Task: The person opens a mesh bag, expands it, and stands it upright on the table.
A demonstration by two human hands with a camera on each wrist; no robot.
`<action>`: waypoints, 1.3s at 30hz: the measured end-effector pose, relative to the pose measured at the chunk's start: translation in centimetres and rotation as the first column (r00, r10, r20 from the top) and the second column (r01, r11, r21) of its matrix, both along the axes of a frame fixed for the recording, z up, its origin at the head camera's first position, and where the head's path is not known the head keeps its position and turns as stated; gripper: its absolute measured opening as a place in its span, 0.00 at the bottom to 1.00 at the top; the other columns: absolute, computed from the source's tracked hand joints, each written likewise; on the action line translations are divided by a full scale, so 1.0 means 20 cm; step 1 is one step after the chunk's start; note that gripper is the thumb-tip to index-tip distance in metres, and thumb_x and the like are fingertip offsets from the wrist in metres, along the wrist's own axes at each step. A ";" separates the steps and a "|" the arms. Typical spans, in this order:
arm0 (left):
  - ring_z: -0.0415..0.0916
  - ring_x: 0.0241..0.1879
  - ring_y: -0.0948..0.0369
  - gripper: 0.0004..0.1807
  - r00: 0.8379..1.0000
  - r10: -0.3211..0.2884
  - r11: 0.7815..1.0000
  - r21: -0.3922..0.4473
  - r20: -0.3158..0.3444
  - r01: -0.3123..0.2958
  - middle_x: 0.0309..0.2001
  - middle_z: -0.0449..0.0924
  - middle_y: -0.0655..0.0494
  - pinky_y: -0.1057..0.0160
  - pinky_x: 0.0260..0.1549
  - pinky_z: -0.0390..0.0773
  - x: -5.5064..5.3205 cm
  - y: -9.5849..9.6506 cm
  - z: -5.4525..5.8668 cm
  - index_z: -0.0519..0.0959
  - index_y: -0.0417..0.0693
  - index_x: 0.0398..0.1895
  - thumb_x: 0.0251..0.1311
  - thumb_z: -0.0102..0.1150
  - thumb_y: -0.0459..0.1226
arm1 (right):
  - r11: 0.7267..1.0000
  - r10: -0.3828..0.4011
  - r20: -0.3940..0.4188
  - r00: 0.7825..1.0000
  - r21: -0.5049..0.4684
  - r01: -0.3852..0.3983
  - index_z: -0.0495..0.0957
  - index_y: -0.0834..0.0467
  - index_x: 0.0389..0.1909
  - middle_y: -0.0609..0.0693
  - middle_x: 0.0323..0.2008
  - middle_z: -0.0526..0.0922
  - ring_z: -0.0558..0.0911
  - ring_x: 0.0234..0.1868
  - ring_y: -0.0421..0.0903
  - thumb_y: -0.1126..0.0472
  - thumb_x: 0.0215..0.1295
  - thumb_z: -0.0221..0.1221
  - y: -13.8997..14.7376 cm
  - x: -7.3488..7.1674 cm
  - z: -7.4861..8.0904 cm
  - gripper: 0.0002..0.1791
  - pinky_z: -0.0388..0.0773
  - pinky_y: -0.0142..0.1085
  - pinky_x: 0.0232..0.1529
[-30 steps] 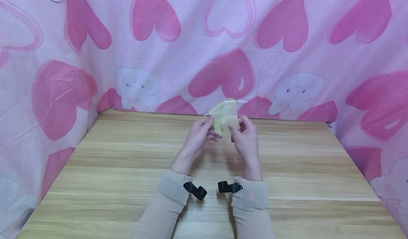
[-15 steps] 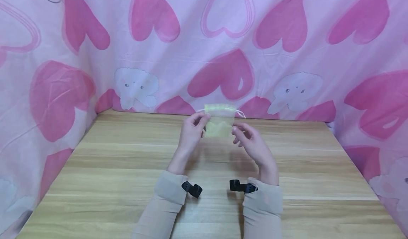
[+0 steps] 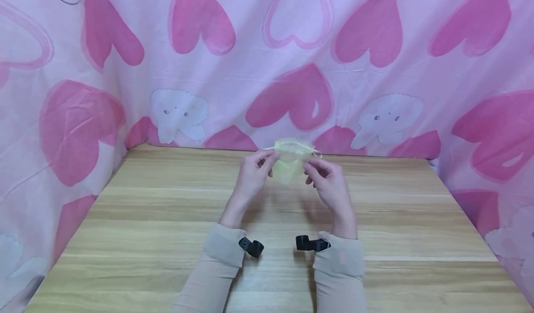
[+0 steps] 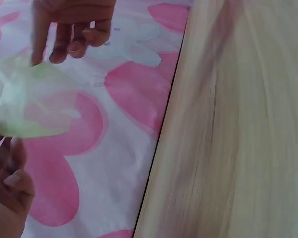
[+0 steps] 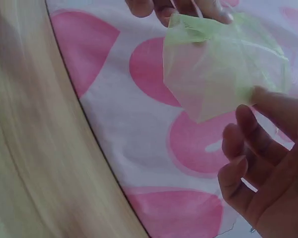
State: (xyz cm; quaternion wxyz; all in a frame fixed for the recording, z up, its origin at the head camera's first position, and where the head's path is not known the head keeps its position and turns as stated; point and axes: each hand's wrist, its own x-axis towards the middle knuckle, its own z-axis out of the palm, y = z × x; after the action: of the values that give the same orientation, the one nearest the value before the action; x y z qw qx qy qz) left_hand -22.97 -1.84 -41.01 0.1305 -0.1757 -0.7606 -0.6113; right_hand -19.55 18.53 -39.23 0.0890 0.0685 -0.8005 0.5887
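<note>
A small sheer yellow-green drawstring pouch (image 3: 289, 162) is held up between both hands near the table's far edge. Its gathered top points away, and white cord ends stick out at both sides. My left hand (image 3: 252, 169) pinches the pouch's left side between thumb and fingers. At the opposite side my right hand (image 3: 329, 178) pinches the fabric with thumb and forefinger. In the right wrist view the see-through pouch (image 5: 208, 69) spreads between the fingertips, and the right hand's other fingers (image 5: 233, 181) curl loosely below. The left wrist view shows the pouch (image 4: 35, 99) stretched between both hands.
A wood-grain table (image 3: 167, 239) lies under the forearms. Behind and beside it hangs a pink curtain (image 3: 225, 86) with hearts and white cartoon animals. Small black cameras (image 3: 252, 247) sit on both wrists.
The pouch was tilted and bunched a second ago, then spread flat and upright. Now it leans with its lower part narrowed. The right hand moved right, away from the left, then slightly back.
</note>
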 end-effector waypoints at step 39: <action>0.78 0.44 0.59 0.12 0.946 -0.016 0.748 -0.623 0.325 0.227 0.42 0.83 0.60 0.56 0.47 0.75 0.01 -0.35 0.00 0.85 0.50 0.47 0.64 0.62 0.42 | 0.967 0.044 0.356 0.933 0.218 -0.129 0.79 0.63 0.52 0.61 0.40 0.80 0.78 0.41 0.55 0.62 0.75 0.51 0.05 0.01 -0.18 0.14 0.75 0.43 0.43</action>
State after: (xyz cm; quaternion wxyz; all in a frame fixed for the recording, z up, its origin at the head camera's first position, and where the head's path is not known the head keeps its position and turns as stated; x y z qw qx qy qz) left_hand -22.82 -8.77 -41.05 -0.0959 -0.1653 -0.9229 -0.3341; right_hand -19.44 19.55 -42.75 -0.0891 0.0088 -0.8645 0.4946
